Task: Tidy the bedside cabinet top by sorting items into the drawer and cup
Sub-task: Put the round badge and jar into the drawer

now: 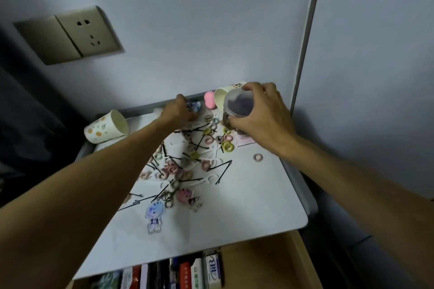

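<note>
My right hand grips a clear plastic jar with dark contents, tilted over the back right of the white cabinet top. My left hand reaches to the back edge, fingers curled at a round badge; whether it holds the badge I cannot tell. Small hair ties, black bobby pins and acrylic keychains lie scattered across the top. A spotted paper cup lies on its side at the back left. A second paper cup sits behind the jar. The drawer below stands open.
A pink sponge stands by the back wall. One hair tie lies alone at the right. The drawer holds several small boxes in a row. A wall socket is above left; a dark bed edge lies left.
</note>
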The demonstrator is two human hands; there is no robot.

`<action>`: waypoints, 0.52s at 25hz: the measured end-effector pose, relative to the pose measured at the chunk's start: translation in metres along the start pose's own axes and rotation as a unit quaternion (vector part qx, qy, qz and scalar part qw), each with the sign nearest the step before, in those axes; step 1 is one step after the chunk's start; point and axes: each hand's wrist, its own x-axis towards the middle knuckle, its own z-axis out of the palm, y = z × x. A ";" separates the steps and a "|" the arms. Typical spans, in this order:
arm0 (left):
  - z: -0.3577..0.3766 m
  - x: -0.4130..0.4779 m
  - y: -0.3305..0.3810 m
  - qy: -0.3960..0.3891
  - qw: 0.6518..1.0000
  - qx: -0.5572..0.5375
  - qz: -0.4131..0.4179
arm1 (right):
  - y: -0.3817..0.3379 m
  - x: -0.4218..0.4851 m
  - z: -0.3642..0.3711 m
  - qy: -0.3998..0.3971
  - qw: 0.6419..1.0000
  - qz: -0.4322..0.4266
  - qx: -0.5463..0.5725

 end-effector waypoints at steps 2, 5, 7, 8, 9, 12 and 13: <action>0.002 0.008 -0.004 0.004 1.000 0.028 -0.001 | 0.001 -0.003 0.000 0.006 1.000 -0.020 -0.002; 0.002 0.014 -0.006 -0.004 1.000 0.019 -0.014 | 0.001 -0.005 -0.001 0.005 1.000 -0.022 0.008; -0.001 0.014 -0.005 -0.010 0.999 -0.012 -0.039 | 0.000 -0.005 -0.002 -0.001 1.000 -0.024 0.014; -0.003 0.014 -0.004 -0.007 0.999 -0.021 -0.050 | -0.001 -0.006 -0.002 -0.005 0.999 -0.027 0.017; -0.003 0.014 -0.004 0.002 0.998 -0.021 -0.057 | -0.002 -0.007 -0.001 -0.008 0.999 -0.029 0.021; -0.004 0.014 -0.003 0.028 0.997 -0.029 -0.068 | -0.003 -0.011 0.002 -0.015 0.999 -0.025 0.036; -0.005 0.013 -0.003 0.033 0.995 -0.057 -0.073 | -0.004 -0.012 0.003 -0.017 0.999 -0.024 0.041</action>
